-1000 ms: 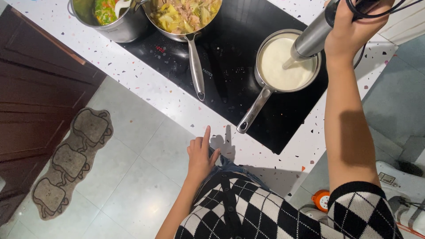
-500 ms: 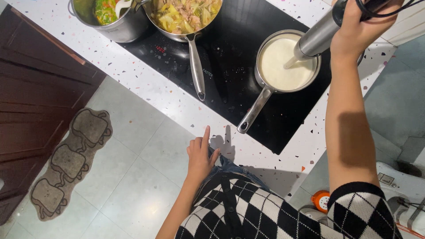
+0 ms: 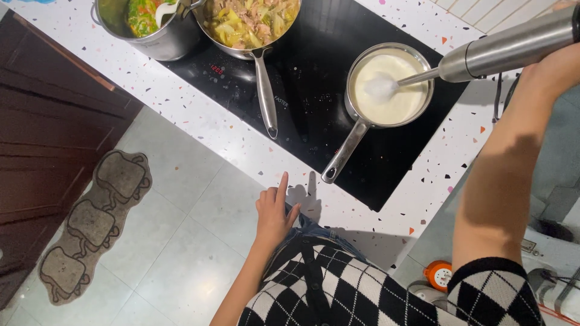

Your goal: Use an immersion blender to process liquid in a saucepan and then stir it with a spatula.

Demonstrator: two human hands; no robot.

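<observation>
Head view, looking straight down at a speckled white counter [image 3: 199, 115] with a black cooktop [image 3: 314, 90] set into it. Right hand [image 3: 553, 69] at the upper right edge, closed around the body of a steel stick blender [image 3: 507, 48]. Blender's long axis runs at a low slant from the right down-left, its thin shaft dipping into the small saucepan [image 3: 389, 84] of pale cream; the tip sits left of centre in the liquid. Saucepan handle points down-left, toward the near counter edge. Left hand [image 3: 275, 214] rests there, fingers loose, index extended, holding nothing; it lies just short of the handle's end, not touching it. Of the two hands, the left is the nearer to the handle. Frying pan [image 3: 251, 21] of vegetables and a steel pot [image 3: 145, 24] stand farther left, well apart from both hands.
</observation>
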